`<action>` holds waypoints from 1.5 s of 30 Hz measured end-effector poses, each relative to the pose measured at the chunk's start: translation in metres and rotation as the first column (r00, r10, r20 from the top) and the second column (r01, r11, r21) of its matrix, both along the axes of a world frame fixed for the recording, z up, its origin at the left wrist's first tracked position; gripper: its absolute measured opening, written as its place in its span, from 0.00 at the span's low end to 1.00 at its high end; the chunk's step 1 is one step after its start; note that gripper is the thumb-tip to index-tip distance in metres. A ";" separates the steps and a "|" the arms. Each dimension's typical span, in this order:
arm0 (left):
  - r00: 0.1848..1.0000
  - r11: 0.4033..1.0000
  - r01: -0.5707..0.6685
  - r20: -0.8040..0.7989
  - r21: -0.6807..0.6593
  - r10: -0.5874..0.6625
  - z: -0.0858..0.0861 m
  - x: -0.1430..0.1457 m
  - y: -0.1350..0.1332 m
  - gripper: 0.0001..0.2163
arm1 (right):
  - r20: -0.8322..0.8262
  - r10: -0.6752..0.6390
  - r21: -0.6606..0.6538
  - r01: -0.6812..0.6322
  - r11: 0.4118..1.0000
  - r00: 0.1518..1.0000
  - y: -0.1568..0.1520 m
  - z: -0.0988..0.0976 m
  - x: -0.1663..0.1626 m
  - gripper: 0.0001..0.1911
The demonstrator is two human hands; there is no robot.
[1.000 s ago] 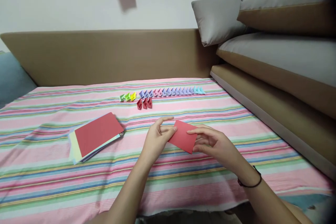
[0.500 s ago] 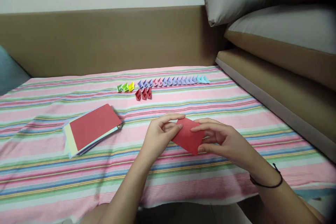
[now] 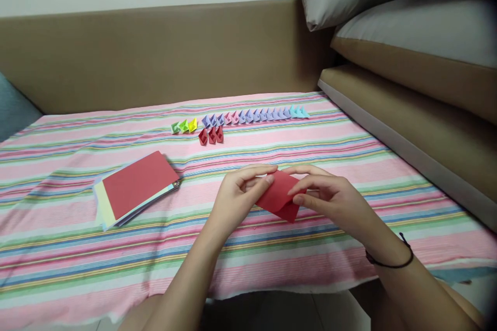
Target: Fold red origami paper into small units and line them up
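A red paper sheet [image 3: 280, 196] is held just above the striped cloth [image 3: 272, 258], bent over on itself. My left hand [image 3: 238, 195] pinches its left edge between thumb and fingers. My right hand [image 3: 330, 197] pinches its right side, and a dark band circles that wrist. A stack of coloured paper [image 3: 135, 187] with a red sheet on top lies to the left of my hands.
Farther back stands a row of small folded paper boats [image 3: 252, 115] in green, yellow, purple, pink and blue, with three red boats [image 3: 210, 135] in front of it. Brown and grey cushions [image 3: 411, 57] are piled at the right. A brown padded backboard [image 3: 155, 51] runs behind.
The red sheet was flat a second ago and is now being bent over between both hands. My view has tilted down, so the pink wall note has left the frame.
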State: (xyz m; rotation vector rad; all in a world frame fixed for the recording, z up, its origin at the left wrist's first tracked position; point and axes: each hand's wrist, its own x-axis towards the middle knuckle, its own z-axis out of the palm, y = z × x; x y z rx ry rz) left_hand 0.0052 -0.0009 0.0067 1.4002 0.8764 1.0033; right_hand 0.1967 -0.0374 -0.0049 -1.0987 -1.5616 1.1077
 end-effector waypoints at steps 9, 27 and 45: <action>0.977 0.977 0.213 0.007 0.021 -0.213 -0.001 -0.003 -0.002 0.29 | -0.107 -0.078 -0.061 0.072 0.996 0.991 -0.001 0.000 -0.001 0.09; 0.986 0.990 0.109 0.134 -0.091 -0.097 -0.012 0.016 -0.009 0.20 | -0.171 -0.270 -0.111 0.253 0.961 0.948 -0.002 -0.002 -0.013 0.11; 0.969 0.982 -0.092 0.210 -0.165 0.126 -0.008 0.024 -0.017 0.08 | -0.218 -0.397 -0.068 0.391 0.918 0.892 -0.008 -0.002 -0.023 0.09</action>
